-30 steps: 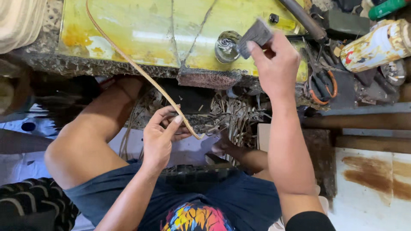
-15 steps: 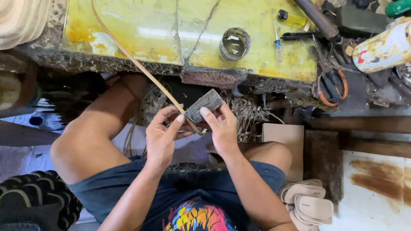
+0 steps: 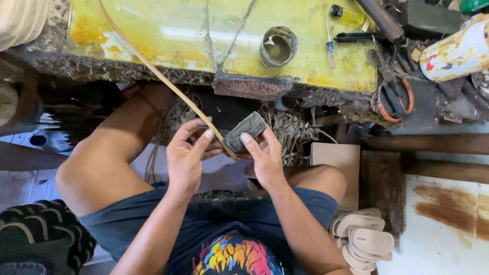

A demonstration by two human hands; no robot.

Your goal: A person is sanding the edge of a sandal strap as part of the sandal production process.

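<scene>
The person's left hand (image 3: 186,158) is pinching the near end of a long, thin tan strip of woven or braided material (image 3: 163,79), the thumb and forefinger closing on it just short of its tip. The right hand (image 3: 265,158) is grasping a small grey rectangular block with a rough, striated face (image 3: 246,131), fingertips curled over its upper edge and the block touching the strip at the strip's lower end. Both hands are working over the lap, in front of a yellow-stained work board with a crusted, ragged edge (image 3: 153,35). The strip's long axis is running from about 11 o'clock, where it is leaving the top of the picture across the board, down to about 5 o'clock, where its free end is pointing between the two hands. The block is lying at 3 o'clock from the left fingers, its own long axis tilting from 8 o'clock to 2 o'clock, roughly crossing the strip. The left hand is the nearer to the strip; the right is reaching it only through the block. On the board, at 12 o'clock from the hands, a small round open tin (image 3: 278,47) is standing; orange-handled pliers (image 3: 392,97) are lying at 2 o'clock, well apart from the hands.
</scene>
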